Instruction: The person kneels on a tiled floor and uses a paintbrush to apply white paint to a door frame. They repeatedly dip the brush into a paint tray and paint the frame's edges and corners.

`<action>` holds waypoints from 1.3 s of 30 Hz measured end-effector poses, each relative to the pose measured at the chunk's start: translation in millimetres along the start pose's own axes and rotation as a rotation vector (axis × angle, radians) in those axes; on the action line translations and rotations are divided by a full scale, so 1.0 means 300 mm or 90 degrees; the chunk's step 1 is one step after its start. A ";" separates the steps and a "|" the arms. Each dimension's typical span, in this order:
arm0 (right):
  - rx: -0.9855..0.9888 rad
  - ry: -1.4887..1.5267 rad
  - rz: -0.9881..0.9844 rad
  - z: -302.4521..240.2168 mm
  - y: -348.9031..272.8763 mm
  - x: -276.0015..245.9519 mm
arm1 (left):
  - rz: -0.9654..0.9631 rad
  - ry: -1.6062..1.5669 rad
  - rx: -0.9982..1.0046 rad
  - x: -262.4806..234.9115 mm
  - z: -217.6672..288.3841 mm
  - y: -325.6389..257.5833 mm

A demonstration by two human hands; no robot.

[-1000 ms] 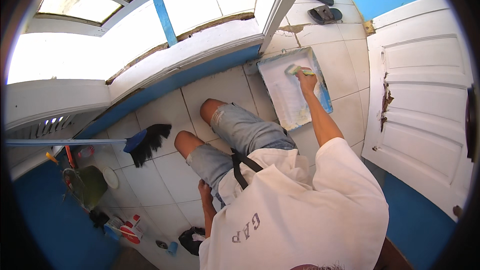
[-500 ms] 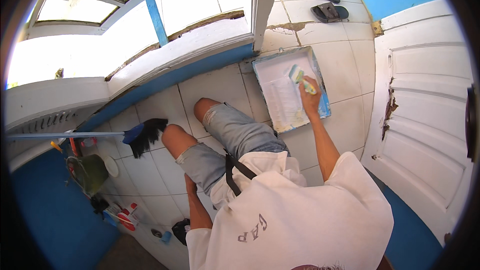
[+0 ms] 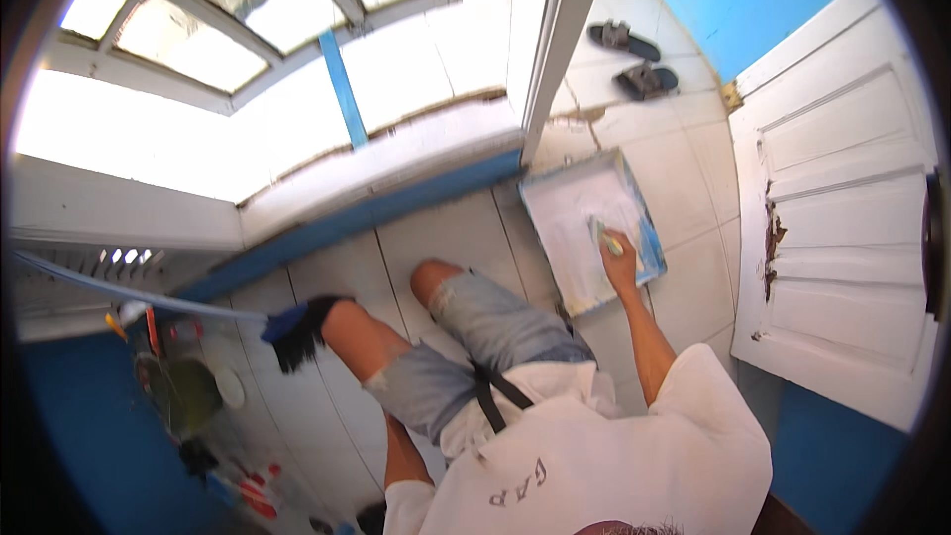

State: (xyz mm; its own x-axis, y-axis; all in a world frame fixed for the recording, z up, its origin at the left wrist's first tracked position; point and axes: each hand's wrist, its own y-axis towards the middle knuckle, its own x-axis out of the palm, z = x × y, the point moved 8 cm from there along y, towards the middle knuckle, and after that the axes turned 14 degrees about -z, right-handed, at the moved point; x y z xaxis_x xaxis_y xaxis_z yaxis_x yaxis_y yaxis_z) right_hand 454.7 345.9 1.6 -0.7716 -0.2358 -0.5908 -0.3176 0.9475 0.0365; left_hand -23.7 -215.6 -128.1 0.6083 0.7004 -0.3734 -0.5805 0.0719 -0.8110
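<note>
My right hand (image 3: 621, 266) is closed around the handle of a paintbrush (image 3: 597, 231). Its bristle end is over white paint (image 3: 578, 200) in a shallow paint tray (image 3: 653, 250). Blue and white smears cover the tray's sides. The tray lies on the tiled floor in front of me, to the right of my knees. My left hand is down beside my left thigh, where its fingers are hidden; only the left forearm (image 3: 404, 454) shows clearly.
A broom (image 3: 295, 333) with black bristles touches my left knee. White window frames (image 3: 282, 64) are at upper left, a worn white door (image 3: 842, 198) at right. Two dark sandals (image 3: 647, 81) lie beyond the tray. A dark green bucket (image 3: 190, 396) stands at left.
The view has shifted, so the tray and my legs sit lower in the picture. My right hand has drawn the paintbrush nearer to me within the tray. The broom now meets my knee.
</note>
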 end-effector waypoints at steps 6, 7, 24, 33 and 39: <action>0.399 0.672 0.194 0.164 -0.178 0.032 | -0.039 0.547 -0.120 -0.150 -0.011 0.328; 0.376 0.762 0.248 0.158 -0.199 0.016 | -0.135 1.082 -0.114 -0.134 0.011 0.400; -0.276 0.422 0.264 -1.683 0.035 -0.716 | -0.200 0.831 -0.210 -0.004 0.318 0.422; -0.379 -0.427 0.194 -2.174 0.311 -0.384 | -0.261 0.879 -0.212 -0.009 0.319 0.430; -0.398 -0.598 0.143 -2.124 0.495 -0.285 | -0.286 0.893 -0.218 -0.028 0.299 0.430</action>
State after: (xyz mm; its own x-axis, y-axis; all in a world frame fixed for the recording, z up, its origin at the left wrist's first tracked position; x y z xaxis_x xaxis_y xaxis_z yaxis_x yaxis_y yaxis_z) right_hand 122.2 369.3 571.1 -0.2129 0.4278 -0.8784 -0.6454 0.6134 0.4552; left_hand -152.1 -148.5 -189.1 0.8184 -0.5740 -0.0273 -0.1811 -0.2126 -0.9602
